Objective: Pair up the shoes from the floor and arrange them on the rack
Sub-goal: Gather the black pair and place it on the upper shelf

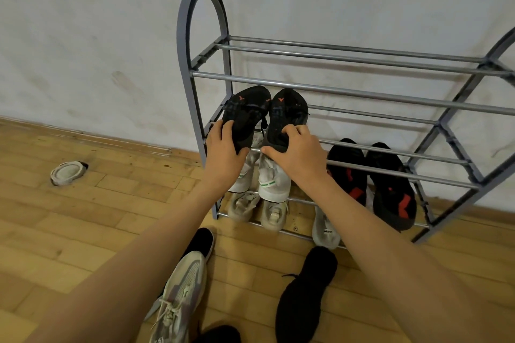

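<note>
A grey metal shoe rack (348, 92) stands against the wall. Two black shoes with small red marks lie side by side at the left of its second tier. My left hand (223, 147) grips the heel of the left black shoe (248, 108). My right hand (298, 153) grips the heel of the right black shoe (288, 114). Beneath them sit a white pair (267, 178) and a beige pair (259, 210). A black-and-red pair (370, 181) rests at the right. On the floor lie a grey-white sneaker (181, 292) and a black knit shoe (303, 295).
Another black shoe (202, 239) lies behind the grey-white sneaker, and a white shoe (324, 228) rests at the rack's bottom front bar. A round white fitting (68, 172) sits in the wooden floor at left. The rack's top tier holds nothing.
</note>
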A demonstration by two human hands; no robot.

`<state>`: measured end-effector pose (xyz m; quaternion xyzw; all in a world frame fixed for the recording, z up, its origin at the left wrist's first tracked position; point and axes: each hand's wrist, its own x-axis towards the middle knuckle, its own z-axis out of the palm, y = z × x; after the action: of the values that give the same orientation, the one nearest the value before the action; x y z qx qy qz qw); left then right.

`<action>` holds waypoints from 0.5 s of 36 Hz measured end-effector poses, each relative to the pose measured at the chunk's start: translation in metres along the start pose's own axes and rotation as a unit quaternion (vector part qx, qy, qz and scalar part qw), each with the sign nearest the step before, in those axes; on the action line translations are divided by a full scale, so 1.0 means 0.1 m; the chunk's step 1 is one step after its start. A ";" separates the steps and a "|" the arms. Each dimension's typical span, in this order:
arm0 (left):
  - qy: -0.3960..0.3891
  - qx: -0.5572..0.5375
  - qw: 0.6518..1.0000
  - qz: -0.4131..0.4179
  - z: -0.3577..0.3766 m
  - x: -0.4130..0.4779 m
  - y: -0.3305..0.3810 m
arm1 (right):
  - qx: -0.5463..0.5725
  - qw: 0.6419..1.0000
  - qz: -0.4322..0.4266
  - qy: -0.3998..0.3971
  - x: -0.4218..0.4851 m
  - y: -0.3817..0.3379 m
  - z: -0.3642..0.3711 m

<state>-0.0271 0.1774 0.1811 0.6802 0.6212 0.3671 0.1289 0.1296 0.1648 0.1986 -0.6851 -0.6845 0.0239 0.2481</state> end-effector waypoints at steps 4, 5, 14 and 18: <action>0.001 -0.002 1.000 0.003 0.00 -0.09 0.03 | -0.009 1.000 0.001 -0.018 -0.03 0.00 -0.02; 0.000 0.001 1.000 0.007 0.00 -0.12 0.04 | -0.013 1.000 -0.004 -0.022 -0.05 0.00 -0.03; -0.032 0.060 0.996 0.066 0.05 -0.57 -0.02 | -0.034 0.999 -0.030 -0.014 -0.45 0.09 -0.10; -0.069 0.044 0.994 0.073 0.04 -0.85 0.02 | -0.047 0.998 -0.035 -0.025 -0.75 0.13 -0.16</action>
<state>-0.0194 0.0984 0.1502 0.7525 0.5749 0.3002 0.1143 0.1434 0.0896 0.1849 -0.6710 -0.7142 -0.0001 0.1991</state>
